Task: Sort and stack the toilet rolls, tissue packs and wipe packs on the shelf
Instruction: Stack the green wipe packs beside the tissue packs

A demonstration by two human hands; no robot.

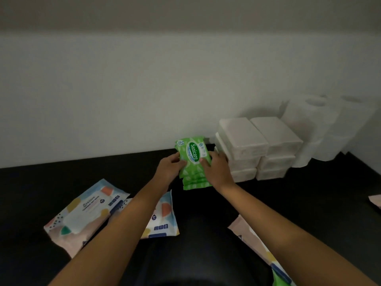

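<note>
A small stack of green Sanicare wipe packs (193, 159) stands on the black shelf (82, 174), just left of the white tissue packs. My left hand (170, 169) grips the stack's left edge and my right hand (216, 168) grips its right edge. White tissue packs (257, 145) are piled in two columns against the wall. Behind them at the far right stand white toilet rolls (321, 129). Two large pastel wipe packs lie flat at the front left, one (82, 209) fully seen, the other (162, 217) partly under my left forearm.
Another pastel wipe pack (253, 242) lies under my right forearm at the front right, with a green pack's corner (278, 279) at the bottom edge. A pack's corner (375, 201) shows at the right edge. A white wall backs the shelf.
</note>
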